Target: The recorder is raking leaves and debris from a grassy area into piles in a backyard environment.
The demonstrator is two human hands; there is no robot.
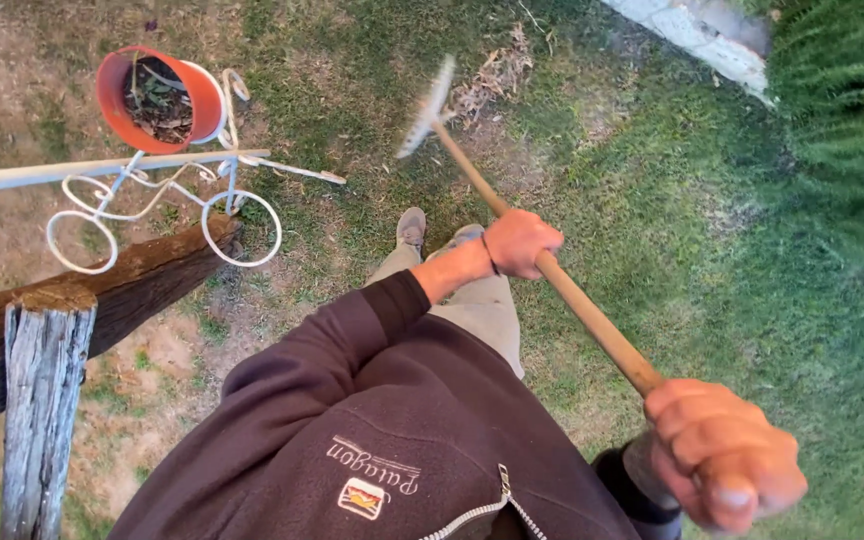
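mid-stroke with a rake (pixel 552 275) on patchy grass (pixel 652 200): left hand (pixel 520 242) and right hand (pixel 722 455), fingers wrapped tight on the wooden handle, tines beside dry leaves (pixel 497 75) just beyond the shoes, likely pulling back next.

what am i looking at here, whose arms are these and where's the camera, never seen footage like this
There is one picture, from a camera worn on a person's head, looking down at their own body and hands. No machine is involved. The dark zipped top at the bottom is the wearer's. Both hands grip a long wooden rake handle: the left hand further down it, the right hand near its upper end. The rake head sits by a small heap of dry leaves on the grass. On the left stand a weathered wooden fence post and a white wire stand carrying an orange pot.
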